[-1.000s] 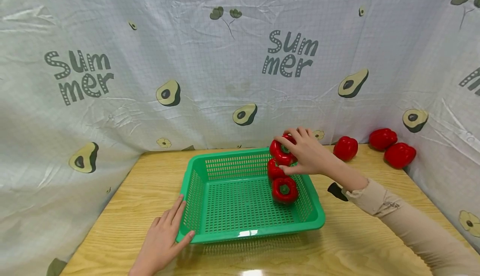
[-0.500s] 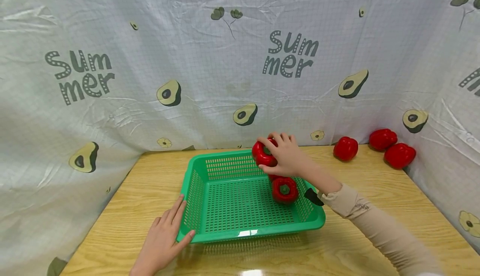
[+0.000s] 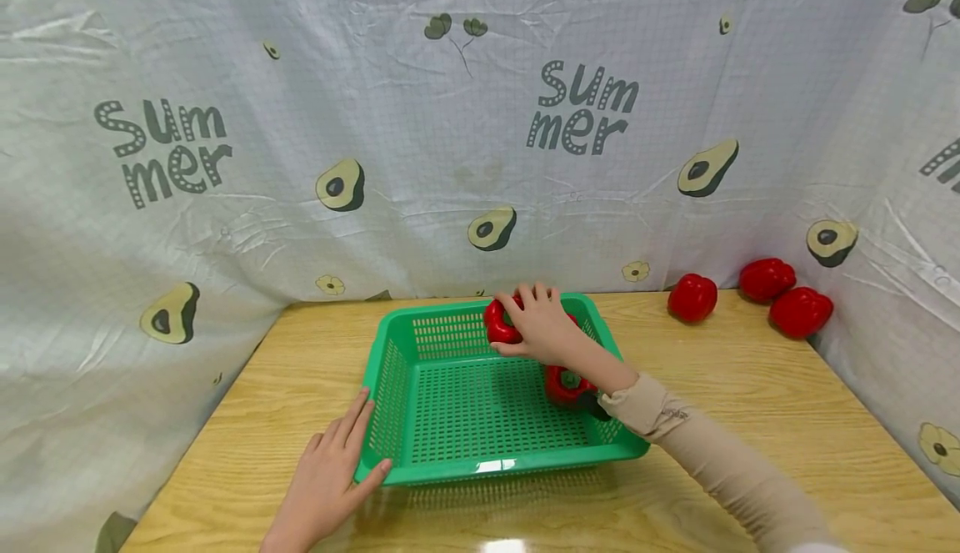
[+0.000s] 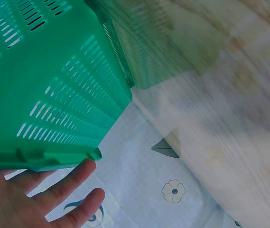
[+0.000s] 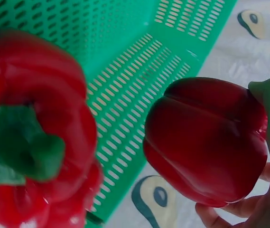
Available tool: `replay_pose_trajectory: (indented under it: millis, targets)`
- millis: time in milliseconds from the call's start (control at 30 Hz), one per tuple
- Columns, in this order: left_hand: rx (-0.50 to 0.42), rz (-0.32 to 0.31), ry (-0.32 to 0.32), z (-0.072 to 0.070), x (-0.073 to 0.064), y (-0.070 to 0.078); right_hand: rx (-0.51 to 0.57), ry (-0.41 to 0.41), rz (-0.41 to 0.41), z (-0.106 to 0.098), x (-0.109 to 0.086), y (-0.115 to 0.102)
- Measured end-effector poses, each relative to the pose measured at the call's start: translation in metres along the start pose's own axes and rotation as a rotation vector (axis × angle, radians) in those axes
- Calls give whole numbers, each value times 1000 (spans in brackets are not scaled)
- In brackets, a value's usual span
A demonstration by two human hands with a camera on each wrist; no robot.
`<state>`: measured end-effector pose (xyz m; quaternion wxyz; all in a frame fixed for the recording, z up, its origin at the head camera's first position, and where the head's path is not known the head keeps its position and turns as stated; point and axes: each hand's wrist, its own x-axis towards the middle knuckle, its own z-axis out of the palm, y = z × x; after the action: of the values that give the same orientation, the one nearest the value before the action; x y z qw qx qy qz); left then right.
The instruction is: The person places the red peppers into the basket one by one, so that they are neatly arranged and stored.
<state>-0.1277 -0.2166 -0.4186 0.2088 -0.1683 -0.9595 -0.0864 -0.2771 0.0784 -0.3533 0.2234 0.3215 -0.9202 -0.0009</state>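
My right hand (image 3: 542, 326) grips a red bell pepper (image 3: 501, 322), held over the back side of a green plastic basket (image 3: 420, 475). In the right wrist view the thumb and fingertips wrap the end of this pepper (image 5: 206, 142), with the basket's slotted wall behind it. Another bell pepper (image 3: 562, 383) sits in the basket's right part, stem upward, and a further one shows only as a red sliver behind my hand. My left hand (image 3: 318, 474) rests against the basket's front left corner. In the left wrist view its fingers (image 4: 73, 183) extend straight along the underside of the rim.
Three more red bell peppers stand at the back right of the wooden table (image 3: 750, 403): a single one (image 3: 692, 298) and a touching pair (image 3: 801, 312) by the side curtain. A white curtain (image 3: 420, 119) printed with avocados closes off the back and sides.
My right hand has carried its bell pepper leftward from the basket's back right corner and slightly lower along the back wall. My left hand and the basket have stayed in place.
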Motion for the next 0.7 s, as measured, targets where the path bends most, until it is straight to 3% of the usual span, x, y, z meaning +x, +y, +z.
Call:
replay_pose_trajectory:
  millis: [400, 700]
  targets:
    - [-3, 1, 10, 0, 0, 0, 46, -208, 71, 21, 6, -5]
    - [-2, -5, 3, 0, 0, 1, 17, -281, 18, 32, 5, -3]
